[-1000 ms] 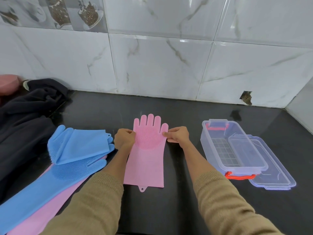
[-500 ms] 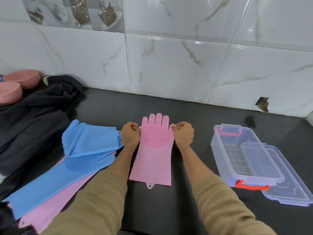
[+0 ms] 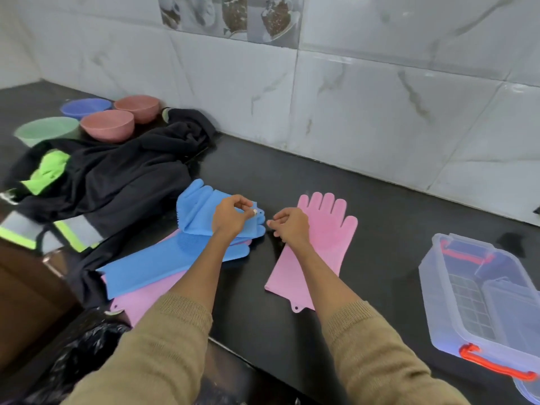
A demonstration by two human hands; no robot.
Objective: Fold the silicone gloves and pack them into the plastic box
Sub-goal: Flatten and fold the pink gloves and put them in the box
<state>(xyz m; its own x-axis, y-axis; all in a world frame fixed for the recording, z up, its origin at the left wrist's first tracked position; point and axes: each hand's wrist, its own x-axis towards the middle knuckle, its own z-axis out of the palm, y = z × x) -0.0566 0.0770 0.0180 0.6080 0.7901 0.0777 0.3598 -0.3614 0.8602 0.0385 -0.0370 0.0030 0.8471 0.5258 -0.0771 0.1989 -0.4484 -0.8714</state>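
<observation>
Fingers of both hands curl loosely, holding nothing — left hand (image 3: 230, 217) over folded blue glove (image 3: 201, 209), right hand (image 3: 292, 226) over pink glove (image 3: 330, 229).

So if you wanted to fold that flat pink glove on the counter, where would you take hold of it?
Probably at the fingertip end. The pink glove lies flat, palm up, fingers towards the wall, cuff towards the person. The right hand is over its left edge, so pinching both sides near the fingers from above and drawing them back to the cuff would likely halve it.
</observation>
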